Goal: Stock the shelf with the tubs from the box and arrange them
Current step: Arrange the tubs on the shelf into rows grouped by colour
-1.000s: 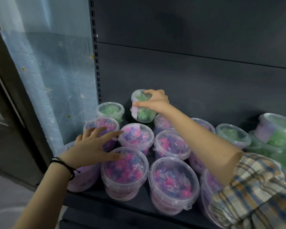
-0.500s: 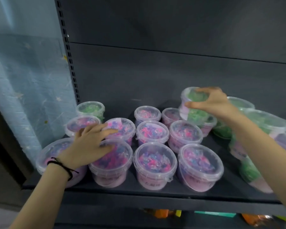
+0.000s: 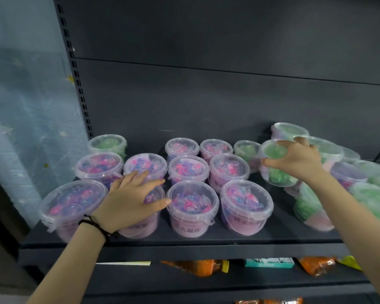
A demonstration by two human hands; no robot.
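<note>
Gripping a green tub (image 3: 276,165), the right hand (image 3: 298,161) is seen with fingers curled round its lid and side, tub held tilted just above the shelf (image 3: 184,240) right of the pink tubs (image 3: 192,207); the left hand (image 3: 130,200) is laid flat, fingers spread, on a front-row pink tub's lid; nothing is clasped there.
</note>
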